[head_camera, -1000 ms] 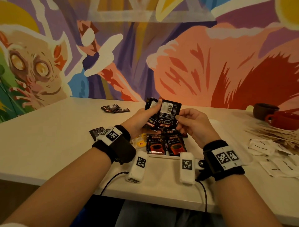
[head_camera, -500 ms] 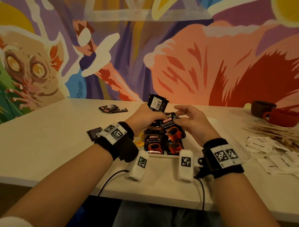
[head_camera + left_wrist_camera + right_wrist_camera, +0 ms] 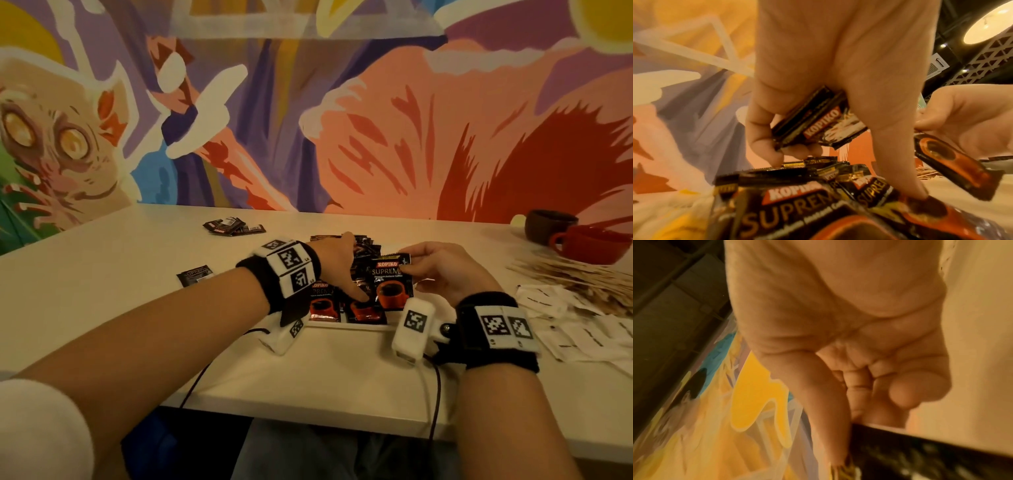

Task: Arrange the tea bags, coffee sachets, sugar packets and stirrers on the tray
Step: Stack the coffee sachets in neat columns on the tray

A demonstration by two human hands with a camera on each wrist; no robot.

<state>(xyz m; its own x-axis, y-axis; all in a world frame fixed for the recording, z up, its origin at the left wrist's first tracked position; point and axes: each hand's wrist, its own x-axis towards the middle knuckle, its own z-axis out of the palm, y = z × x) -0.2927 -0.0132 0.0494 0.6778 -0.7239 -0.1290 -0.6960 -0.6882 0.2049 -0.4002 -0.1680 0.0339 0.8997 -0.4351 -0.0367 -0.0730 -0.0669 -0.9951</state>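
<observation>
Black Kopiko coffee sachets (image 3: 346,305) lie overlapping on a white tray (image 3: 352,327). Wooden stirrers (image 3: 568,274) and white sugar packets (image 3: 565,318) sit on the bench, right.

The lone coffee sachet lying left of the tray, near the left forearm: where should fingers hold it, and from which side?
The lone coffee sachet lies flat on the table, apart from the other sachets, so there is no raised part to grasp. Probably best: come from above, press a thumb on a crimped short edge, slide a finger under it, and pinch. The left hand is nearer but already holds sachets.

hands (image 3: 387,270) lower, onto tray sachets (image 3: 342,308)
</observation>
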